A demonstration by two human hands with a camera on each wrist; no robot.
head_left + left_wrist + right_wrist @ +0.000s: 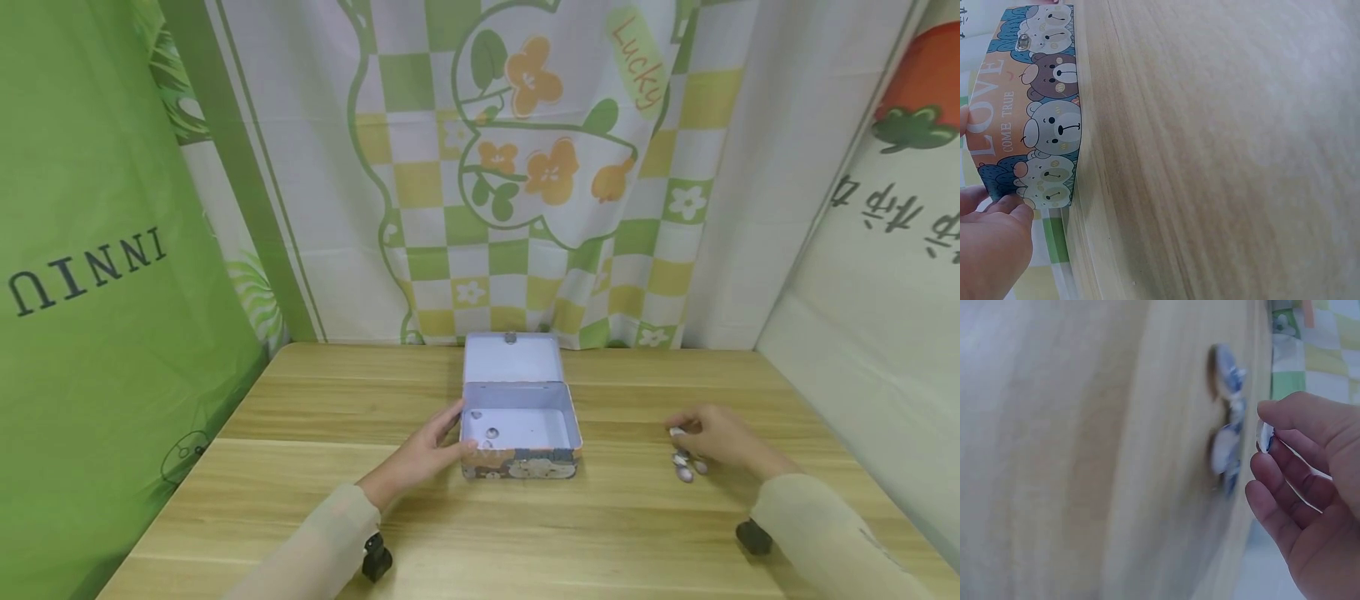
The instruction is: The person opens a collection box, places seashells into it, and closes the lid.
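A hinged tin box (521, 463) stands on the table with its lid (513, 358) raised, bears printed on its outside. Several small roundish pieces lie on its pale floor. My left hand (424, 452) grips the box's left side, thumb at the front rim. In the left wrist view, the fingers (1013, 206) lie against the end of the printed wall. To the right, my right hand (712, 433) pinches a small shiny white-and-blue piece (1264, 435) between thumb and fingers. Beside and below it lie several similar oval pieces (684, 472), blurred in the right wrist view.
The wooden table (337, 392) reaches back to a patterned curtain (420, 183). A green cloth (82, 350) hangs on the left and a white one (862, 308) on the right. A thin black cable (180, 454) shows by the left table edge.
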